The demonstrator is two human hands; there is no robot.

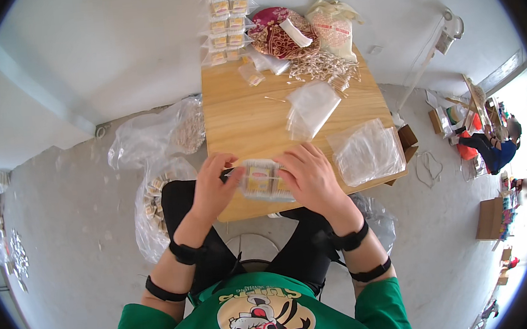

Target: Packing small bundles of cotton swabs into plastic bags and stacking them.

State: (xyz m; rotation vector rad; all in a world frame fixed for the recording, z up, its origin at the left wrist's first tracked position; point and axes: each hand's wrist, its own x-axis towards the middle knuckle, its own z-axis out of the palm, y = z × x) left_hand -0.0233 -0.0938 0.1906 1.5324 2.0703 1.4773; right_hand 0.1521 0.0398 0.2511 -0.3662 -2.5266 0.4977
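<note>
At the near edge of the wooden table lies a clear plastic pack of cotton swabs (258, 178) with yellow labels, between my two hands. My left hand (210, 184) grips the pack's left end, with thumb and fingers curled at its edge. Over the right end, my right hand (309, 176) has its fingers closed and covers part of the pack. Beyond my right hand is a flat stack of clear plastic bags (313, 108), with another larger pile of clear bags (369, 155) to the right. Loose cotton swabs (324, 69) lie heaped farther back.
Similar finished-looking packs (227, 24) stand stacked at the table's far left. A dark red patterned cloth (275, 35) and a pale sack (332, 29) sit at the back. Plastic sacks (159, 135) rest on the floor to the left. Another person (497, 146) sits far right.
</note>
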